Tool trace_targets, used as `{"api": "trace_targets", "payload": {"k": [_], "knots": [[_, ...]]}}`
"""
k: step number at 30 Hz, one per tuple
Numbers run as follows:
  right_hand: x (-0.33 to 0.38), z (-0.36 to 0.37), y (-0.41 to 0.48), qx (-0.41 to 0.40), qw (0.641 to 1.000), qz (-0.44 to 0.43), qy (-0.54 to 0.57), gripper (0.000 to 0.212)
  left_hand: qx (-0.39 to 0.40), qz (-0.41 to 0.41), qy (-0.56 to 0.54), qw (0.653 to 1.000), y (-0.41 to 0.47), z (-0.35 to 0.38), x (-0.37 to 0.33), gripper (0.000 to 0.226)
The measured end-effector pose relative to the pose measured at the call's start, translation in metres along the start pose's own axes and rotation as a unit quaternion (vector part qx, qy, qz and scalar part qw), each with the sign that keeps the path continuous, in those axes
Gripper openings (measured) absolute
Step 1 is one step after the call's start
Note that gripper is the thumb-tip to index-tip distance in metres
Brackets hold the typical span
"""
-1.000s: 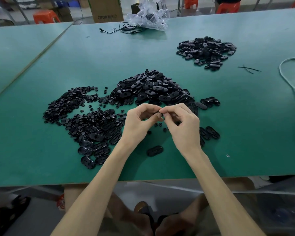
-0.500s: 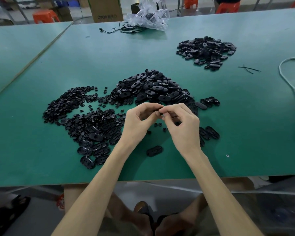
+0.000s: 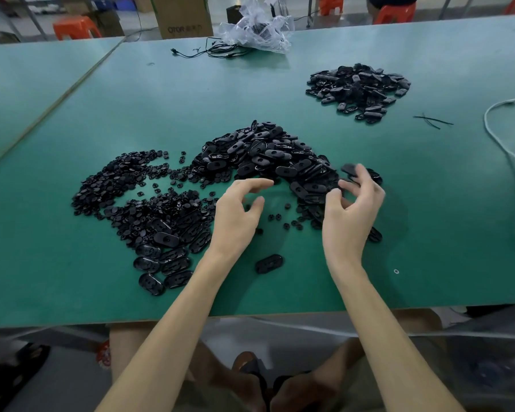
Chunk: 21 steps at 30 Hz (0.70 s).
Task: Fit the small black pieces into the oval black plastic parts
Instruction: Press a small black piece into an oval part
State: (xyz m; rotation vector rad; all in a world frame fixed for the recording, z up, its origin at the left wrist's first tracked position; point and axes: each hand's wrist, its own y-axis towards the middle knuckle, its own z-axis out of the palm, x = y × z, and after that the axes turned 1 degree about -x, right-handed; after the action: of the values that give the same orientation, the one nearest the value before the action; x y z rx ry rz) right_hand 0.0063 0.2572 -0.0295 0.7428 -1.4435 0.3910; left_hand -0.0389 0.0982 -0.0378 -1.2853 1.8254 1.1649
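Green bench (image 3: 428, 218). Oval parts (image 3: 268, 156) heaped mid-bench, small pieces (image 3: 113, 185) spread toward its left edge. Left hand (image 3: 235, 218) hovers, fingers loosely curled, empty. Right hand (image 3: 351, 221) fingers spread loose; single oval (image 3: 349, 170), blurred, at index fingertip, thumb clear of it. Carton (image 3: 182, 16) beyond far edge reads "QTOR".

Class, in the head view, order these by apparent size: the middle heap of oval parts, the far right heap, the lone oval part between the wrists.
1. middle heap of oval parts
2. far right heap, farther from the camera, so its true size is unsure
3. lone oval part
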Motion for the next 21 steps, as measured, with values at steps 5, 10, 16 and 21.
{"api": "trace_targets", "payload": {"k": [5,10,16,21], "knots": [[0.0,0.0,0.005,-0.012,0.999,0.049,-0.018,0.059,0.039,-0.007,0.085,0.996,-0.002,0.002,-0.001,0.031],[0.003,-0.002,0.007,0.002,0.995,0.093,-0.019,0.07,0.053,0.014,0.172,0.984,-0.003,0.004,-0.004,0.025],[-0.002,-0.001,0.003,0.036,0.997,0.027,-0.058,0.047,0.037,0.016,0.184,0.982,-0.003,0.005,-0.002,0.016],[-0.007,0.007,-0.004,0.148,0.941,-0.154,-0.263,0.038,-0.034,-0.003,0.216,0.976,-0.003,0.006,-0.003,0.019]]}}
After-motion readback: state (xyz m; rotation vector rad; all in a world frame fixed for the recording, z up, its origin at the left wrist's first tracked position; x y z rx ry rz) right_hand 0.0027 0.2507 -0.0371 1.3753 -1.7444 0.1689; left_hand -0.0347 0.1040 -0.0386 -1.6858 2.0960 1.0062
